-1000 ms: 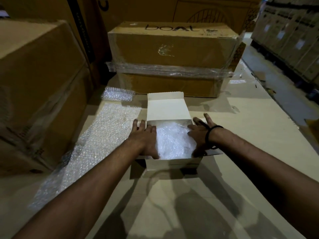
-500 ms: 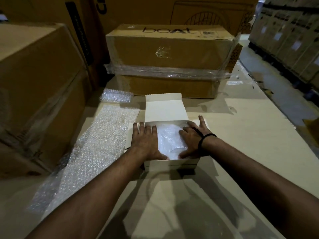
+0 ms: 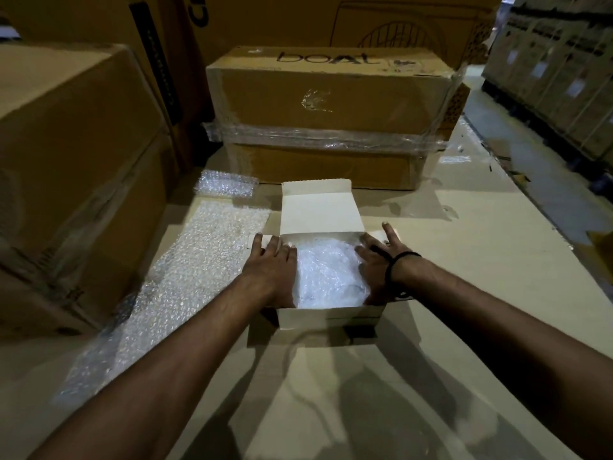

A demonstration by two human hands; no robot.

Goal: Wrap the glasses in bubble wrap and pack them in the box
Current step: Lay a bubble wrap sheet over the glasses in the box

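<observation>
My left hand (image 3: 272,272) and right hand (image 3: 374,264) press flat, fingers straight, on the sides of the small white cardboard box (image 3: 331,317); clear bubble-wrap bundle (image 3: 328,277) inside.

Small cream cardboard box (image 3: 331,316) sits upright on the counter (image 3: 464,260), top open, lid flap (image 3: 320,210) folded back and leaning away; inside, a crumpled bubble-wrapped bundle (image 3: 326,277) fills the cavity nearly to the rim, its contents not discernible through the wrap. Loose sheet of bubble wrap (image 3: 185,280) lies flat just left of the box, long axis running near to far; a smaller scrap of bubble wrap (image 3: 227,184) lies past its far end, apart from the box.
</observation>
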